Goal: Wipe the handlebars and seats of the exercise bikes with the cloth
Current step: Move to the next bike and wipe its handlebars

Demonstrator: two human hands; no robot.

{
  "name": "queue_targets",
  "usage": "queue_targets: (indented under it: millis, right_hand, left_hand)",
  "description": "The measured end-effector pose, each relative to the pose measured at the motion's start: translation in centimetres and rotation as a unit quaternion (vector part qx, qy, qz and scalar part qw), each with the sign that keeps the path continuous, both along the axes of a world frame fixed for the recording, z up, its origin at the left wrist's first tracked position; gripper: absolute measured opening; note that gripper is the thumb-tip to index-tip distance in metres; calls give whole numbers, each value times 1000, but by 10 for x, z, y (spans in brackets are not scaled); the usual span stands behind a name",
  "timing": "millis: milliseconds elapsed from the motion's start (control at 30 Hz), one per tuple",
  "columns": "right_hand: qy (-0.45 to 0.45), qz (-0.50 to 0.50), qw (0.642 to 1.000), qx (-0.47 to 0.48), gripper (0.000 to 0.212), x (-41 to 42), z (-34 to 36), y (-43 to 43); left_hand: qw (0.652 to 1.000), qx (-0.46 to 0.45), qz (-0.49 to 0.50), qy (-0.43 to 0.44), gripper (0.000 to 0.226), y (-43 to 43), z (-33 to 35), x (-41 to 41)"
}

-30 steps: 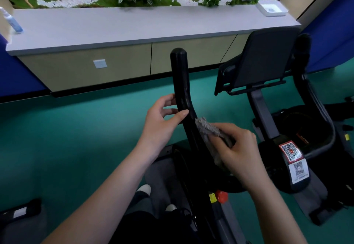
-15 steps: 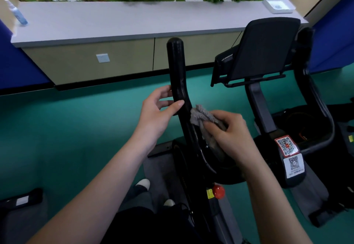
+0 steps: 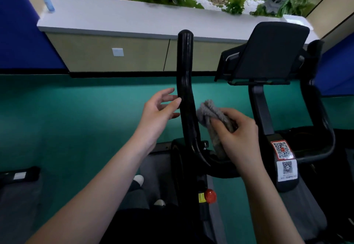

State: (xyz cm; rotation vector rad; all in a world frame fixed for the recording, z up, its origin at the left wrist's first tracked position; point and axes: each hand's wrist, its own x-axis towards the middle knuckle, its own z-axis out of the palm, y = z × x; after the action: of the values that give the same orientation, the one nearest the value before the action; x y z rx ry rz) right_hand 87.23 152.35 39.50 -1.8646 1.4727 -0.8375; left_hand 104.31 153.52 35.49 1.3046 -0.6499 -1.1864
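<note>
Both forearms are bare from the near edge of the view to the wrists, with no sleeves, watch, bracelet or rings showing. The left hand (image 3: 159, 117) and the right hand (image 3: 239, 134) wear no gloves, and the fingernails look short and plain. Lower down, between the arms, dark clothing (image 3: 153, 226) covers the lap and legs. Two shoes with white toes show beyond it, one farther (image 3: 138, 180) and one nearer (image 3: 159, 202).
</note>
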Motion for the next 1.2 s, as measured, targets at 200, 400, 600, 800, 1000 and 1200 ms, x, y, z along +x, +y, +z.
queue_targets:
  millis: [200, 400, 600, 800, 1000, 1200]
  right_hand:
    - [-5, 65, 992, -105, 15, 38, 12, -34]
    - [61, 160, 975, -141, 30, 21, 2, -23]
    - [51, 162, 975, -144, 23, 33, 23, -43]
    - [225, 298, 915, -150, 23, 70, 35, -59]
    - [262, 365, 886, -112, 26, 65, 44, -47]
    - [326, 377, 854, -147, 21, 91, 36, -61]
  left_hand:
    - [1000, 1, -3, 29, 44, 23, -4, -23]
    - [999, -8, 19, 50, 46, 27, -4, -30]
    - [998, 5, 10, 68, 46, 25, -8, -28]
    - [994, 26, -5, 106, 42, 23, -13, -23]
    - [989, 26, -7, 145, 35, 29, -17, -22]
    - [984, 32, -16, 174, 37, 34, -18, -24]
